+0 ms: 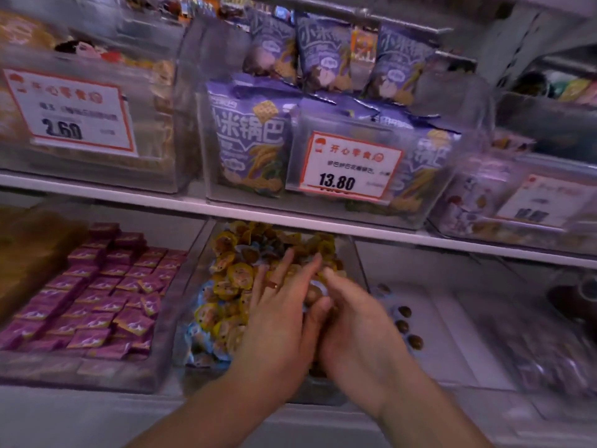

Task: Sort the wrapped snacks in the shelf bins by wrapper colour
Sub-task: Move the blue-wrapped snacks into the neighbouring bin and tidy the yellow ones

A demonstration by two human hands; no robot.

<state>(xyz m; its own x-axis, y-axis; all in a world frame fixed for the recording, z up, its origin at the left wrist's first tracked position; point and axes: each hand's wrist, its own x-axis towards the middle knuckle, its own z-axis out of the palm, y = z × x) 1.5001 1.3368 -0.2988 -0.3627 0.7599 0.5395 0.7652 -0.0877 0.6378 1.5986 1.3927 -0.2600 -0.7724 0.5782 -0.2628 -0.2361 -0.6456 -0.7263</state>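
Observation:
On the lower shelf, a clear middle bin [193,270] holds a heap of small round snacks. Most are yellow-wrapped snacks [232,273], with blue-wrapped snacks [202,347] along the left and front. Both my hands are inside this bin. My left hand [277,318], wearing a ring, lies with straight spread fingers on the yellow heap. My right hand [355,321] is right beside it, fingers curled around a blue-wrapped snack [318,285] that shows between the two hands. The motion blurs the grip.
A bin of purple square packets [106,286] stands to the left. The bin to the right holds a few brown-topped snacks [403,324]. The shelf board [129,195] above carries bins of purple bags [248,140] and price tags [352,169].

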